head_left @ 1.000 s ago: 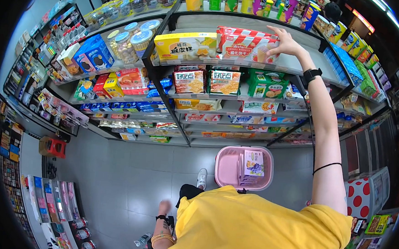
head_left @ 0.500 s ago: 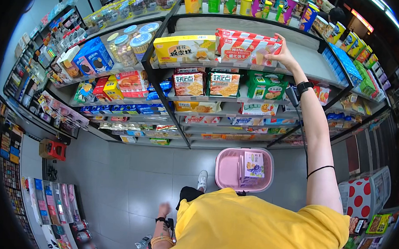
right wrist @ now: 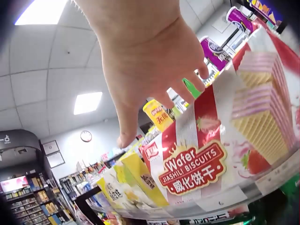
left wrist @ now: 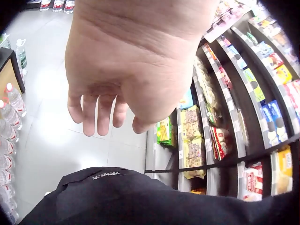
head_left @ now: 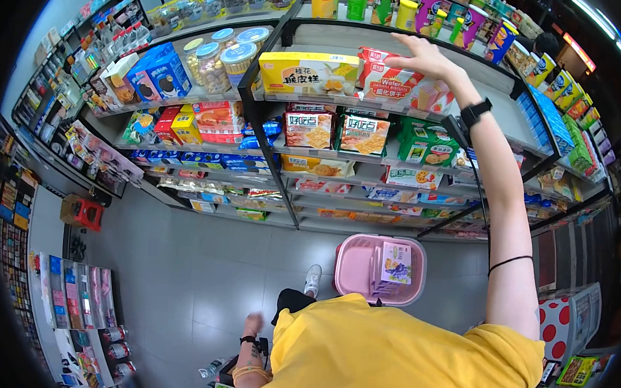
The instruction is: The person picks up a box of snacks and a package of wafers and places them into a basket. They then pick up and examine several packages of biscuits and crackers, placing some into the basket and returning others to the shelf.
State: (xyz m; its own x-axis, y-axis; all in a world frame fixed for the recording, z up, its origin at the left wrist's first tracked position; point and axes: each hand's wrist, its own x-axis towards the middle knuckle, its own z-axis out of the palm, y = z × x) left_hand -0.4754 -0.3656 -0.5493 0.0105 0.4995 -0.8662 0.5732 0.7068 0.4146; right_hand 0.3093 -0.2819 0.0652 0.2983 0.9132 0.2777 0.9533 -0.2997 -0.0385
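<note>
On the top open shelf stands a red and white pack of wafer biscuits (head_left: 395,89), with a strawberry and layered wafers printed on its front (right wrist: 194,171). My right hand (head_left: 432,63) is over the pack's upper edge. In the right wrist view, the fingers of this hand (right wrist: 150,70) reach behind the top of the pack, partly hidden by it, while the thumb stands apart to the left. A yellow cake box (head_left: 308,74) stands beside the wafers. My left hand (left wrist: 131,75) hangs low at my side, fingers loose, holding nothing.
A pink basket (head_left: 352,271) with purple grape-printed boxes (head_left: 396,263) sits on the floor before the shelves. Chip canisters (head_left: 407,15) line the ledge above. Clear jars (head_left: 239,56) stand left of the black shelf post (head_left: 246,83). Lower shelves hold biscuit packs (head_left: 364,133).
My right hand has gone from the wafer pack's right end to over its top, moving left. The head view has shifted slightly. My left hand still hangs low.
</note>
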